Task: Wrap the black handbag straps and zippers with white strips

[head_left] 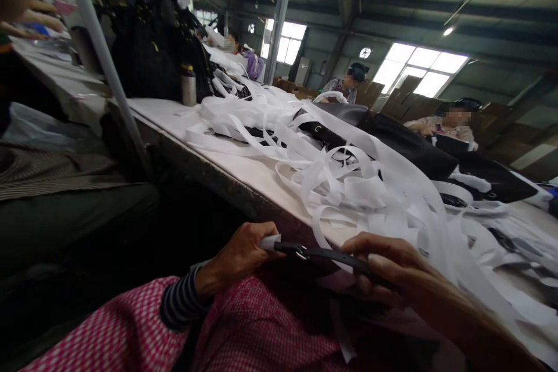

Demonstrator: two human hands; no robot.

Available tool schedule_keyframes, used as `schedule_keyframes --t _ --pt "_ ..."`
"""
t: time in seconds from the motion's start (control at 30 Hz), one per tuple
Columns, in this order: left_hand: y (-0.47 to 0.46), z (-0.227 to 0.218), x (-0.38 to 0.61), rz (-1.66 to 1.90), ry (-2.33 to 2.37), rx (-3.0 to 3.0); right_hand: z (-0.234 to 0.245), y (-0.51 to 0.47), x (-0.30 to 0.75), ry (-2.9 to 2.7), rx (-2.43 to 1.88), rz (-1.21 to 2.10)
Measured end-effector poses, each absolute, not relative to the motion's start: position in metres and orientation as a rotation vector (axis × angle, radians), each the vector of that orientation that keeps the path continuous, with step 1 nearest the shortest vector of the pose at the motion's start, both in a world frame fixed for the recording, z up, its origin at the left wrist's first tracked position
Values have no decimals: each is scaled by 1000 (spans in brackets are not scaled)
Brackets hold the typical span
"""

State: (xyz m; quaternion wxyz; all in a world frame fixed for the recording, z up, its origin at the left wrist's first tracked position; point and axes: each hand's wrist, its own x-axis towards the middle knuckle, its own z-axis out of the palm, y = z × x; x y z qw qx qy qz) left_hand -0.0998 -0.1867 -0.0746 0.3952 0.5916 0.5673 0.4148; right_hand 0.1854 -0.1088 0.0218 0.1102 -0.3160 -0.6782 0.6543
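A narrow black strap with a small silver buckle stretches between my two hands, just off the table's near edge. My left hand is closed round its left end, where a piece of white wrapping strip sticks out of the fist. On the other side my right hand grips the strap between thumb and fingers, and the far end is hidden in the palm. Loose white strips lie in curls on the table right behind my hands, and one strip dangles below the strap.
The pale tabletop runs diagonally away, heaped with white strips and black leather-like pieces. A bottle and black bags stand at its far left, near a slanted pole. Co-workers sit across the table.
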Motion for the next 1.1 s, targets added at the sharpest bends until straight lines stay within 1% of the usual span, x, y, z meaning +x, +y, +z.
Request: schedule_keyframes --t 0.13,0.27,0.37,0.5,0.67,0.77,0.9,1.1 --pt "-191 -77 -89 997 1265 1446 46 -116 176 -2212 -1006 1490" --pt "-193 -67 -78 851 1000 1288 61 -118 169 -2476 -826 1171" --pt "-192 -59 -77 666 849 1201 67 -122 169 -2592 -652 1037" --pt "-191 -57 -74 624 784 1200 66 -132 169 -2635 -613 982" --pt "-193 -62 -70 859 936 1298 58 -129 168 -2600 -746 910" --pt "-195 -60 -76 926 1025 1453 61 -123 164 -2485 -876 891" --pt "-199 -57 -82 957 1038 1636 67 -122 157 -2323 -938 927" --pt "-206 -65 -76 936 1113 1584 59 -121 156 -2214 -978 1077"
